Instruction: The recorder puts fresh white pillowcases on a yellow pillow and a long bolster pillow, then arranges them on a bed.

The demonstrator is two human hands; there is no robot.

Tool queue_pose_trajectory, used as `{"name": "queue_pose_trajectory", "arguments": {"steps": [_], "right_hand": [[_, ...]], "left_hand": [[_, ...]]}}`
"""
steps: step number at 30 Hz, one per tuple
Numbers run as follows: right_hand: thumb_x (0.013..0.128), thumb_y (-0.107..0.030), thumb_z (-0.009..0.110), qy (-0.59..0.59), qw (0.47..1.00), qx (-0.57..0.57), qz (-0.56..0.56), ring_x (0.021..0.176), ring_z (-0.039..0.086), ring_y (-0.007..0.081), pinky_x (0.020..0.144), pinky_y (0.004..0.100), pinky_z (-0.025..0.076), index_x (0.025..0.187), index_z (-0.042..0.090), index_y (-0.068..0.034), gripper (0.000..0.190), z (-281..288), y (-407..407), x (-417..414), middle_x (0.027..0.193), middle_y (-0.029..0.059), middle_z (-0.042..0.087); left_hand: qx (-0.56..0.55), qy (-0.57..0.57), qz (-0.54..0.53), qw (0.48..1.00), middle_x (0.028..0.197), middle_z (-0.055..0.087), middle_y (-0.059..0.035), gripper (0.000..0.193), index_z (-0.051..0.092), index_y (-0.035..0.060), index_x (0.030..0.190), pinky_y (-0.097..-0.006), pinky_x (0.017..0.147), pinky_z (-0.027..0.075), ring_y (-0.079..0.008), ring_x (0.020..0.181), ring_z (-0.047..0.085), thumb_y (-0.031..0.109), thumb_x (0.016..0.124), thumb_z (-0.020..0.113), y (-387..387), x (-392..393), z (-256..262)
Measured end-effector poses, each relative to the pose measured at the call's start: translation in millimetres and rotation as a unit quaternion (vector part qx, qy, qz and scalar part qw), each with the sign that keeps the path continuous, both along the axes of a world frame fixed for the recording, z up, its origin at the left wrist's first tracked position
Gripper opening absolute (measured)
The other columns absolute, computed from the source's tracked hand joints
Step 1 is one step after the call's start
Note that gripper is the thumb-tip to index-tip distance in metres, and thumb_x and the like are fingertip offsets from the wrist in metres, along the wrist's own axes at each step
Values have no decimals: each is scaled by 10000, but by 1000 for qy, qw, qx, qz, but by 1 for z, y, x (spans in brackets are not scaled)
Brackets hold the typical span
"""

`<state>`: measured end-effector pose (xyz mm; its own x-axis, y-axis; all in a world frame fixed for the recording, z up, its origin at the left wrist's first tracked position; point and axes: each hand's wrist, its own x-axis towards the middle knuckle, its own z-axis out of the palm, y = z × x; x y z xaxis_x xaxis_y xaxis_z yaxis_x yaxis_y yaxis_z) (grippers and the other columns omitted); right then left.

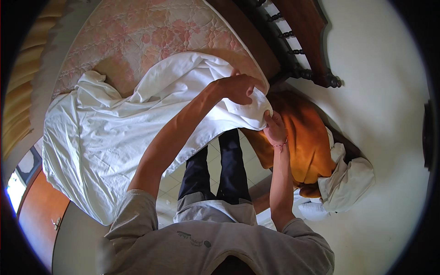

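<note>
A white bedsheet [113, 127] lies bunched and creased over the near part of a quilted, floral mattress [165, 31]. Its left side hangs down past the bed's edge. My left hand [239, 88] reaches across to the mattress corner by the headboard, its curled fingers on the sheet and partly hidden in its folds. Lower and to the right, my right hand [275, 129] pinches the sheet's hemmed edge between thumb and fingers. Between both hands the cloth is drawn into a rounded corner.
A dark wooden headboard [302, 37] with turned spindles stands at the upper right against a pale wall [371, 68]. Orange cloth [302, 141] and whitish fabric [347, 185] are heaped to my right. Yellow curtains [27, 75] and a wooden door [43, 209] are at left. Tiled floor [172, 178] shows below.
</note>
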<state>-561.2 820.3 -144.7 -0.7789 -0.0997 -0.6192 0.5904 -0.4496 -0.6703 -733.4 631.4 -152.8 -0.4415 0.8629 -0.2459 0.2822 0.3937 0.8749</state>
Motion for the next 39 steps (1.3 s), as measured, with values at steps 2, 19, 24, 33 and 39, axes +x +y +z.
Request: {"name": "queue_pose_trajectory", "arguments": {"steps": [2,19,24,33,39], "right_hand": [[1013,-300,534,-6,1000,-14,-27,989,603,106,883,288,471,1215,595,-1,366,-10,12,5,1087,28,651],[1036,-265,472,-23,1000,-14,2,1044,609,138,923,279,475,1206,576,35,361,-94,109,-9,1151,74,641],[1015,-180,500,-128,979,-122,-97,1000,609,139,906,301,479,1146,600,12,253,-145,119,-23,1099,62,642],[898,-130,576,-126,956,250,89,897,641,238,790,350,508,1039,629,-16,189,-233,125,-46,970,137,664],[784,-109,585,27,709,538,455,947,669,373,824,438,540,942,685,8,221,-231,148,-101,961,248,679]], "left_hand": [[-104,-133,-172,971,1002,612,-80,436,665,205,1188,-426,908,376,-223,1026,587,259,755,685,17,-16,15],[-241,-276,-134,921,1005,698,-126,593,676,-4,1148,-335,842,494,-225,932,650,464,788,733,66,-71,-35],[-86,-415,121,897,1232,625,-140,505,608,7,1265,-320,1024,403,-234,1163,556,346,895,663,79,-66,-78],[-173,-100,202,959,1174,650,-192,329,680,89,1155,-421,958,476,-355,1150,583,236,867,616,119,-37,-149],[-253,165,264,916,995,668,-184,235,709,80,1004,-464,887,495,-359,1009,626,153,819,585,144,-46,-139]]}}
